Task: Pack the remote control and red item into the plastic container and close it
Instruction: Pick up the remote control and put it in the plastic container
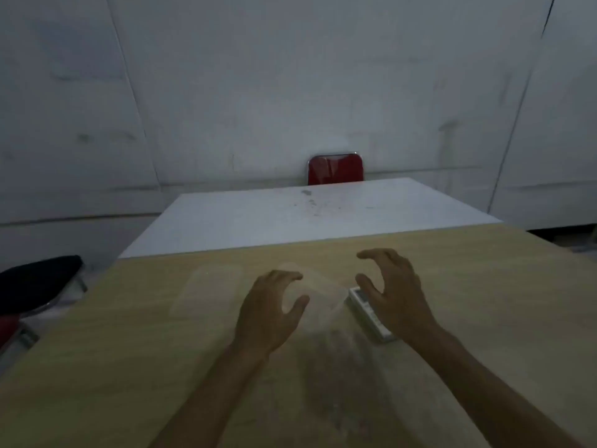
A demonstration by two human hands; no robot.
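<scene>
A pale grey wall (290,76) fills the back of the room, marked with seams and scuffs. In front of it stands a white table (245,218), bare but for some dark specks near its far edge, and butted against it, nearer, a wooden table (129,350) with a light grain. Behind the white table the back of a red chair (336,169) shows, framed in shiny metal. Off to the left sits a black seat (35,279), low beside the wooden table.

Two bare forearms reach out over the wood. The left hand (268,312) is curled in an open claw, thumb and fingers apart, right up against the left side of a clear plastic container (319,292); the picture is too blurred to say whether it actually touches it. The right hand (394,286) hovers with fingers spread and bent, thumb well apart from them, gripping nothing.

The container lies on the wooden table between the two hands, faint and see-through. Its flat lid (206,289) lies apart, to the left. The white remote control (371,315) lies on the table just beside the container's right side, partly under the right hand. I cannot make out any red item on the table.
</scene>
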